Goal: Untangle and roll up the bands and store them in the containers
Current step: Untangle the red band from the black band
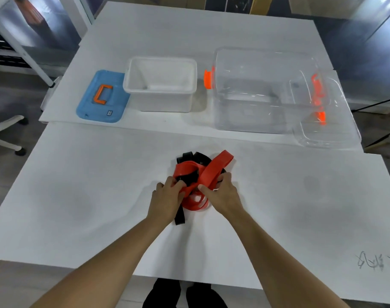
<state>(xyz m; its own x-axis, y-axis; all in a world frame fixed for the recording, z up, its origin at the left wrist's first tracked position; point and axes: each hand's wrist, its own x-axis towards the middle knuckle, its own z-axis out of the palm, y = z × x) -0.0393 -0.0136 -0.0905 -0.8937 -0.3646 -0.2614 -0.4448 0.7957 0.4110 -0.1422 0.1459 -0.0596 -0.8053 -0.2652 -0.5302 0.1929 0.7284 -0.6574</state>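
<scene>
Both hands in middle of near white table, working same tangle. Left hand has fingers curled into knot, gripping red band where it crosses black band. Right hand pinches red band too, thumb on top. Black tail sticks out toward me under left hand; more black loops on far side of tangle. Further back: blue lid flat at left, open white bin just beside it, big clear bin with orange latches at right, clear lid leaning on its right side.
</scene>
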